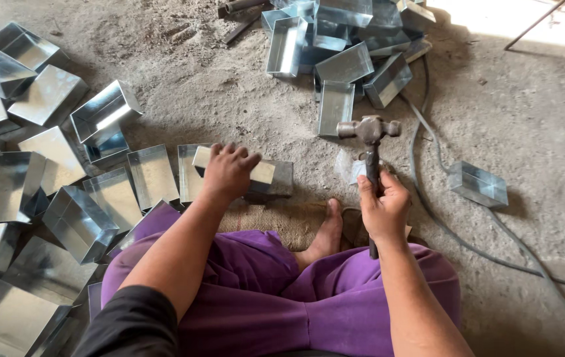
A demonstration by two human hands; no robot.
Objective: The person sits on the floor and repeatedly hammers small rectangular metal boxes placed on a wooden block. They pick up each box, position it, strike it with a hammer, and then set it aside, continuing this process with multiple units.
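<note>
A small sheet-metal box (270,177) lies on the dusty floor (533,119) just ahead of the person's crossed legs, and the left hand (227,172) is clamped over its near end, fingers spread across the top. The right hand (383,206) is closed around the handle of a hammer (370,147) — head raised, just right of the box. More metal boxes crowd the left side (64,192) and pile up ahead (342,46); one sits apart on the right (478,184) beside a grey cable (428,198).
</note>
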